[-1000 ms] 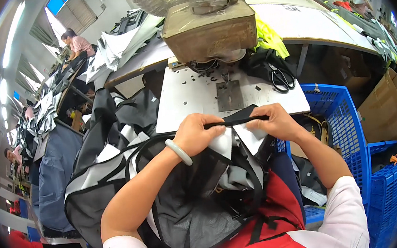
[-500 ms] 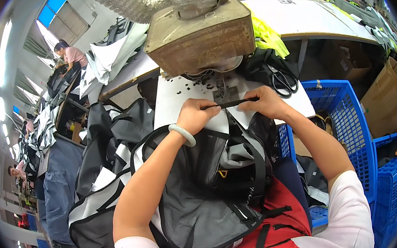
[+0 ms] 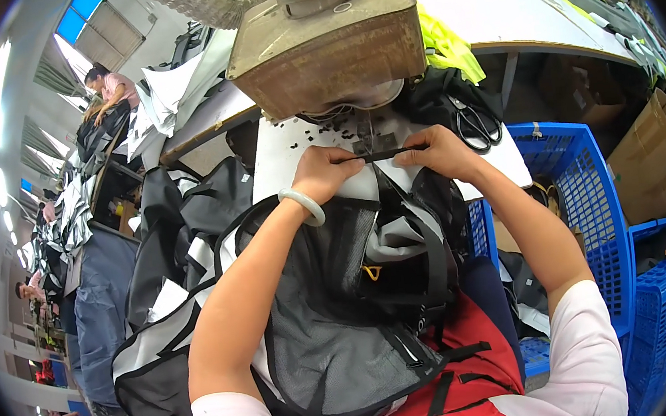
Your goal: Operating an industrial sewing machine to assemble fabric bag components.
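Observation:
Between my two hands a black strip [image 3: 382, 155] is drawn out flat and nearly level, in front of the machine's working point. My left hand [image 3: 323, 172], below a pale bangle, pinches its left end. The other end is pinched by my right hand [image 3: 441, 152]. Beneath the strip hangs sewn work of black mesh [image 3: 313, 330] and grey fabric with straps, spreading over my lap. The machine [image 3: 326, 56] has a boxy, worn brown housing, which partly hides the working point. Small black scraps lie on its white work plate [image 3: 284, 160].
Black-handled scissors [image 3: 476, 124] lie on dark cloth right of the machine. A blue plastic crate [image 3: 578, 176] stands at my right, a cardboard box [image 3: 646, 166] beyond it. Black and white pieces [image 3: 164, 248] are heaped at my left. Bright yellow fabric [image 3: 446, 45] hangs behind. Other people work farther off.
My hands, still gripping the strip, have moved slightly forward toward the machine. The whole view has shifted a little, and the far-left person has bent differently.

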Demonstrator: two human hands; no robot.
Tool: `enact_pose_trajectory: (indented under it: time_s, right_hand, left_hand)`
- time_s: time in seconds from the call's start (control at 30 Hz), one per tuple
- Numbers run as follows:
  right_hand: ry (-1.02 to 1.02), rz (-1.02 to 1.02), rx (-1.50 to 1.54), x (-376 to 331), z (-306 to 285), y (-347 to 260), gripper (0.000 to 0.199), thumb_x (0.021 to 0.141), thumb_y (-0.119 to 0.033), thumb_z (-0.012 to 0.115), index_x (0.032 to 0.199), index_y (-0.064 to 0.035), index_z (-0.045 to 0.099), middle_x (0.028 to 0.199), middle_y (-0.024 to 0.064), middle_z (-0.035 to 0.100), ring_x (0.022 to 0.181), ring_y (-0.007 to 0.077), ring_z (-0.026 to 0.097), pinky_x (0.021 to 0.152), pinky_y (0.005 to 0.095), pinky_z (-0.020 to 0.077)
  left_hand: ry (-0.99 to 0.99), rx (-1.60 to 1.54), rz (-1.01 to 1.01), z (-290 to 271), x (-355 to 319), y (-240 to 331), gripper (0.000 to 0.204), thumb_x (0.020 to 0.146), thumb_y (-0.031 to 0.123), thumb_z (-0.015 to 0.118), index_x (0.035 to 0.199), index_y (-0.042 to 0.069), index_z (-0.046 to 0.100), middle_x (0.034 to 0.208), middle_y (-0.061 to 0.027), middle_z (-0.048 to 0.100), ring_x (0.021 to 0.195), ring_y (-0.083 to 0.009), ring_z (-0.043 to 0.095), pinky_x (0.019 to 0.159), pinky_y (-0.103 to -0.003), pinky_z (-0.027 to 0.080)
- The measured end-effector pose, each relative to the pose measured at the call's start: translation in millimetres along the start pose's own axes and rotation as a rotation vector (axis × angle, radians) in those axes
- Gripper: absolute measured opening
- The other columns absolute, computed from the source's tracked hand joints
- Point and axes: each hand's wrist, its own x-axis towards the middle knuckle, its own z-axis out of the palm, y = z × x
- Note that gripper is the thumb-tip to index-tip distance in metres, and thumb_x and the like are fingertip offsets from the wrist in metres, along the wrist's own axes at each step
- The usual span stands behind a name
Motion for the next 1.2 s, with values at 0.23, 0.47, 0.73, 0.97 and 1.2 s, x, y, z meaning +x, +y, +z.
enact_pose_trajectory:
  time_s: [0.23, 0.47, 0.73, 0.97, 1.2]
  right_hand:
    - [0.0, 0.036, 0.112, 12.8, -3.8, 1.2, 0.029, 0.079, -0.022, 0.076, 0.091, 0.0039, 0.072, 0.074, 0.0051, 0.065, 0.068, 0.0105, 0.054, 0.065, 0.0271, 0.045]
    - [0.002, 0.019, 0.157, -1.5, -15.6, -0.2, 0.031, 0.084, -0.026, 0.073, 0.092, 0.0032, 0.071, 0.077, 0.001, 0.062, 0.071, 0.0078, 0.051, 0.065, 0.0269, 0.0433]
    - [-0.157, -0.11, 0.154, -81.8, -58.9, -42.9, 0.04, 0.092, -0.036, 0.063, 0.112, -0.0018, 0.065, 0.101, 0.0035, 0.065, 0.095, 0.0113, 0.058, 0.088, 0.0285, 0.0461]
    - [-0.512, -0.11, -0.335, -141.8, 16.9, -181.3, 0.072, 0.073, -0.009, 0.07, 0.138, -0.0147, 0.04, 0.11, 0.0222, 0.064, 0.101, 0.037, 0.063, 0.089, 0.0384, 0.0492]
    - [-0.033, 0.125, -0.113, -241.7, -121.1, -20.6, 0.061, 0.073, -0.006, 0.069, 0.131, -0.0005, 0.051, 0.12, 0.0071, 0.061, 0.111, 0.0168, 0.057, 0.096, 0.0309, 0.0441]
  left_hand:
    - [0.01, 0.056, 0.042, -6.4, 11.2, 7.0, 0.029, 0.078, 0.025, 0.075, 0.093, 0.001, 0.074, 0.078, -0.0126, 0.07, 0.071, -0.0182, 0.063, 0.072, -0.031, 0.05]
    - [0.159, -0.021, 0.0, -28.1, 0.0, 10.2, 0.028, 0.085, 0.021, 0.072, 0.1, -0.002, 0.072, 0.087, -0.0053, 0.072, 0.078, -0.009, 0.061, 0.076, -0.025, 0.049]
    - [0.001, 0.188, 0.45, 20.8, -100.8, 78.1, 0.019, 0.083, 0.011, 0.067, 0.098, 0.0, 0.071, 0.087, -0.0133, 0.072, 0.08, -0.024, 0.069, 0.075, -0.031, 0.052]
    - [-0.253, 0.394, 1.322, 158.8, -181.0, 201.8, 0.007, 0.065, 0.012, 0.066, 0.069, 0.008, 0.07, 0.082, -0.0106, 0.068, 0.083, -0.0245, 0.067, 0.071, -0.036, 0.053]
    - [-0.102, 0.016, 1.07, 75.0, -234.8, 199.4, 0.014, 0.071, 0.011, 0.067, 0.083, 0.004, 0.07, 0.079, -0.0137, 0.064, 0.082, -0.032, 0.062, 0.072, -0.04, 0.05]
